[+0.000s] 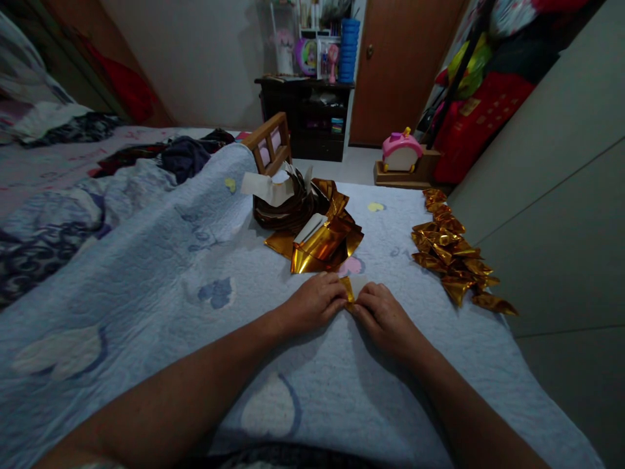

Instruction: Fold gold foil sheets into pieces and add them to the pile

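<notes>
Between my two hands, low over the bed, is a sheet of gold foil paper, partly folded, with its pale backing showing on the right. My left hand pinches its left side. The fingers of my right hand are closed on the right side, and the fingertips of both hands nearly meet. Just beyond my hands lies a loose stack of gold foil sheets, shiny side and white backs both visible. To the right, a row of folded gold paper pieces runs along the bed's edge.
A light blue quilted cover with heart prints lies under everything. Rumpled clothes and bedding are on the left. Past the bed stand a dark cabinet, a brown door and a pink toy. A pale panel borders the right side.
</notes>
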Available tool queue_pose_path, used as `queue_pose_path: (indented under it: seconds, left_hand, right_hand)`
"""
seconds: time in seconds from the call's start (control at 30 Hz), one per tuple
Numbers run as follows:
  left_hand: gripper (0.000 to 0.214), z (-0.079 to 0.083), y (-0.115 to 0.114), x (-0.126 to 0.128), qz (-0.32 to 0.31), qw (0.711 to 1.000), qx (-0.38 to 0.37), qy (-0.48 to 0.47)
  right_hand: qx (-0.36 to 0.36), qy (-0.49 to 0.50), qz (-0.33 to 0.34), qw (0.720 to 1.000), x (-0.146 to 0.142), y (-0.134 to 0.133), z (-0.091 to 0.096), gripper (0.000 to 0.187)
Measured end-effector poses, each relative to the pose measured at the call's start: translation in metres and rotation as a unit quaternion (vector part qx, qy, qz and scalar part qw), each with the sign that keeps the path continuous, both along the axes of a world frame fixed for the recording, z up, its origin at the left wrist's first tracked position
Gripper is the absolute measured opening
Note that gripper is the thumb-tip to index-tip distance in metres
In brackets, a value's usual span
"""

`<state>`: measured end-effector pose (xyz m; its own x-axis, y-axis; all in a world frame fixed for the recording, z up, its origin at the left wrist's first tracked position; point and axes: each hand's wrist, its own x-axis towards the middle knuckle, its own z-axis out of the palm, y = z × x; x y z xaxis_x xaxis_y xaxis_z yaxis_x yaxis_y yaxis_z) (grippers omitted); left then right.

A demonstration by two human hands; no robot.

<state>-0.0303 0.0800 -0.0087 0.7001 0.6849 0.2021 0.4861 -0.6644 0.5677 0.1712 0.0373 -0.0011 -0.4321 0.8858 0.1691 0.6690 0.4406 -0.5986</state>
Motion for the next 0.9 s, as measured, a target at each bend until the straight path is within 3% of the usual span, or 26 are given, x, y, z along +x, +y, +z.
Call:
queue_pose_path:
  seconds: [0.27, 0.9]
  left_hand:
    - [0.011, 0.002, -0.002, 0.002, 0.033, 0.999, -0.010, 0.029]
    - [0.014, 0.006, -0.005, 0.005, 0.057, 0.997, -0.021, 0.050]
  right_hand:
    - [0.019, -0.022, -0.074, 0.997, -0.002, 0.002, -0.011, 0.014]
    - [0.030, -0.023, -0.093, 0.995, -0.005, 0.001, -0.010, 0.016]
